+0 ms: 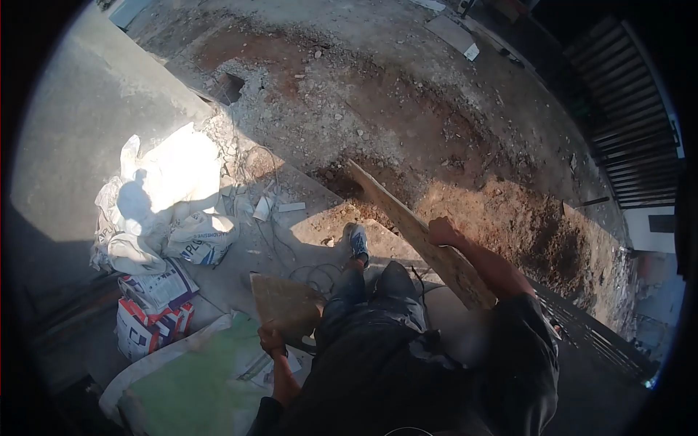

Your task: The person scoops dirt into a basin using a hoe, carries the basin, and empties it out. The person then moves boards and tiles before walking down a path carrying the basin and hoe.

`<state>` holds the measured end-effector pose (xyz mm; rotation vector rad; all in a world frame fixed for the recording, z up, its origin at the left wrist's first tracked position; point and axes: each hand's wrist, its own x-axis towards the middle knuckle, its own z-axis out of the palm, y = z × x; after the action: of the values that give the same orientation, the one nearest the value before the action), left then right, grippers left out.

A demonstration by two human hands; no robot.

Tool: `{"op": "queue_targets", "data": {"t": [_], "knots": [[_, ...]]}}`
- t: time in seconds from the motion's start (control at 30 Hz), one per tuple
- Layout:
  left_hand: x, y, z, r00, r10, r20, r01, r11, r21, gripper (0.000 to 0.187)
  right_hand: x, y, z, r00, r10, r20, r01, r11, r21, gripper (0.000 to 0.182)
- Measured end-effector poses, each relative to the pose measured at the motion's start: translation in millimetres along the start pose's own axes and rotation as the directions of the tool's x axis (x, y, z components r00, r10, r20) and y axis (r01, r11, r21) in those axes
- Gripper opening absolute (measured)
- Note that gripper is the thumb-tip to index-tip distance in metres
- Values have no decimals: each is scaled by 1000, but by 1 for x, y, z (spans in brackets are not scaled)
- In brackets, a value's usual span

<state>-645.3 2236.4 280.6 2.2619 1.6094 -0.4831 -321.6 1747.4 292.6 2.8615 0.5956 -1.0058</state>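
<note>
My right hand (443, 231) is closed on the upper edge of a long, weathered wooden board (403, 216). This board slants from the dirt edge ahead down to my right side, with its narrow end pointing away. Low on the left, my left hand (271, 341) grips the edge of a shorter brown board (285, 301), held beside my left leg. Part of that board is hidden behind my leg and clothing. One shoe (355, 240) shows on the concrete between the two boards.
White sacks (185, 174) and printed bags (153, 323) are piled on the left. A green sheet (193, 378) lies below them. Cables (280, 240) trail across the concrete. Ahead is rubble and loose reddish soil (502, 225), with a slatted metal gate (629, 116) at far right.
</note>
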Motion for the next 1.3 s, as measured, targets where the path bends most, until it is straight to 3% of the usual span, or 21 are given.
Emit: {"op": "queue_targets", "data": {"t": [0.07, 0.1, 0.17, 0.3, 0.43, 0.53, 0.63, 0.8, 0.9, 1.0, 1.13, 1.23, 1.3], "knots": [[7, 26, -23, 986, 125, -106, -144, 969, -198, 40, 13, 8, -34, 997, 2, 73, 0, 1000, -22, 33], [12, 31, -25, 989, 112, -93, -128, 975, -184, 40, 10, 11, -48, 995, -4, 97, 6, 1000, -19, 33], [22, 45, -26, 970, 161, -181, -214, 920, -328, 37, 12, 20, -79, 990, 39, 138, -39, 999, -8, 33], [17, 94, -39, 974, 80, -210, -143, 941, -306, 36, 20, 50, -106, 988, 37, 150, -28, 998, -61, 35], [27, 112, -29, 967, 45, -251, -115, 956, -270, 35, 51, 70, -130, 990, -64, 123, 71, 996, -51, 36], [28, 115, -27, 946, 151, -286, -233, 932, -279, 33, 73, 62, -150, 992, -103, 76, 107, 993, -42, 36], [16, 116, -28, 952, 198, -233, -257, 930, -263, 33, 90, 58, -157, 994, -94, 57, 96, 995, -36, 34], [-6, 109, -20, 992, 101, -75, -109, 988, -111, 33, 110, 71, -153, 998, -52, -21, 53, 998, 46, 32], [-13, 96, -9, 986, 157, -58, -165, 971, -173, 32, 122, 77, -162, 997, -55, -56, 57, 998, 39, 30], [-24, 101, -12, 995, 94, -16, -95, 981, -168, 33, 139, 84, -173, 996, -47, -70, 49, 998, 32, 28], [-27, 97, -11, 994, 111, -9, -111, 982, -152, 33, 147, 88, -180, 997, -47, -61, 50, 998, 45, 37], [-34, 93, -12, 990, 126, -58, -135, 974, -180, 33, 131, 77, -156, 997, -77, -29, 78, 997, 16, 37], [-32, 93, -10, 994, 54, -94, -63, 993, -100, 34, 123, 73, -100, 994, -107, -18, 106, 994, -35, 38]]}}
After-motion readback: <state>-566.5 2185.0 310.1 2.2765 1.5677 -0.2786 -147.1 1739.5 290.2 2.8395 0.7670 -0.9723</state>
